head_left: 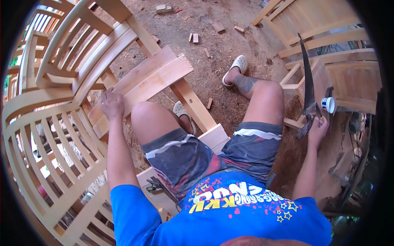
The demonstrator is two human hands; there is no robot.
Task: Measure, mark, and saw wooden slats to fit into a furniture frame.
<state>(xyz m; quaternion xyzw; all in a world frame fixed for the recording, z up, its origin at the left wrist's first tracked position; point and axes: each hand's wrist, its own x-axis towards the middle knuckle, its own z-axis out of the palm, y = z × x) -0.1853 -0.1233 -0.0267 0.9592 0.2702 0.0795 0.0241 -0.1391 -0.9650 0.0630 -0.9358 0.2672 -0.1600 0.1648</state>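
the saw (308, 84) is set just left of the right hand (318, 130), blade pointed far; that grip cannot be told; the plank (159, 78) is touched by the unclenched left hand (112, 104)

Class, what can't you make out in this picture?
All in the head view:
Left hand: palm hidden by its own back.
Right hand: too small to settle its hold on the saw.
Slatted furniture, left: cut off by the dark rim.
White tub: contents too small to tell.
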